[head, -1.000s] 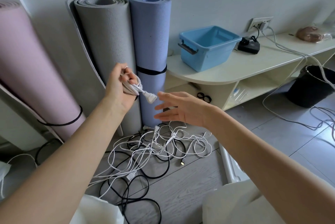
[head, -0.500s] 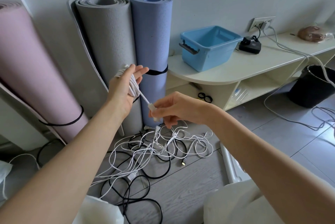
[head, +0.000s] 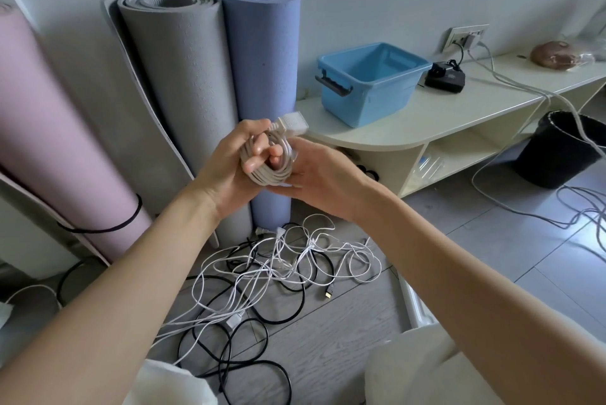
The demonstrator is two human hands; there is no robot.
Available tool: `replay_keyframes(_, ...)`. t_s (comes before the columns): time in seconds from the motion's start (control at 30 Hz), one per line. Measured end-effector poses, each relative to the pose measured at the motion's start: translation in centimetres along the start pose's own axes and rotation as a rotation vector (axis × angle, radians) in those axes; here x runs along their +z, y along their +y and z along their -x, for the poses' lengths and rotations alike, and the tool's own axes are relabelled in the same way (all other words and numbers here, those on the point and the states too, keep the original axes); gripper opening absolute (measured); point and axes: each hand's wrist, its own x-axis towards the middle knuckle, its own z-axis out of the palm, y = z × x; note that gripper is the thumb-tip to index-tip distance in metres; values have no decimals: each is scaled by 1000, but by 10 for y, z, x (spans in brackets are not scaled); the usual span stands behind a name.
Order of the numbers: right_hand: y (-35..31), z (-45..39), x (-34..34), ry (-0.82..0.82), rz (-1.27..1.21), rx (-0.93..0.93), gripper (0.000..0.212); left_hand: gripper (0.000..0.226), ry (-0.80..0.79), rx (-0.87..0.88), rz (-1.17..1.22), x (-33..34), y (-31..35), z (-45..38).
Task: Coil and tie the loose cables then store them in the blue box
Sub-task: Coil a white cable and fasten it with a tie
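A coiled white cable (head: 273,168) sits between both hands in front of the rolled mats, its white plug (head: 292,124) sticking up toward the shelf. My left hand (head: 229,165) grips the coil with fingers through its loops. My right hand (head: 314,175) cups the coil from the right and below, fingers curled around it. The blue box (head: 370,83) stands open and empty on the cream shelf top (head: 426,119), up and right of my hands. A tangle of loose white and black cables (head: 269,273) lies on the floor below.
Pink (head: 49,142), grey (head: 177,83) and blue (head: 262,60) rolled mats lean on the wall at left. A black charger (head: 446,76) and a wall socket (head: 465,37) sit beyond the box. A black bin (head: 564,152) and more cables (head: 583,208) lie at right.
My right hand pulled the plug end round and came up to the coil; both hands now hold it together, lower and further right than before. The view has tilted slightly.
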Motion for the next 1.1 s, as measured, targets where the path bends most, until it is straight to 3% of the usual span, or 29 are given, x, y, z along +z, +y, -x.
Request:
replay_keyframes(0.13,1,2,-4,9,75,-82,26,53,52,-63,-44,-4,-2,-2)
replay_keyframes(0.3,3,-1,-14,123,380,-171,28,18,164,-224,-188,-19,-1,-1)
replay_keyframes(0.4,2,0,-16,117,559,-168,31,16,234,-263,-289,-25,-5,1)
replay_keyframes(0.6,-2,6,-21,26,675,-82,28,17,194,-319,-408,-24,-4,5)
replay_keyframes(0.77,-2,8,-20,37,697,-42,18,29,53,-361,-402,-20,-4,7)
replay_keyframes(0.83,-1,7,-18,113,587,-2,17,16,104,-287,-408,-16,-9,5)
replay_keyframes(0.97,13,0,-14,241,509,42,25,6,216,-109,-831,-6,-26,0)
replay_keyframes(1.03,18,-3,-13,303,461,50,25,14,245,-64,-862,-4,-32,-2)
replay_keyframes(1.1,14,-2,-14,321,381,59,19,8,235,-76,-810,-6,-33,-2)
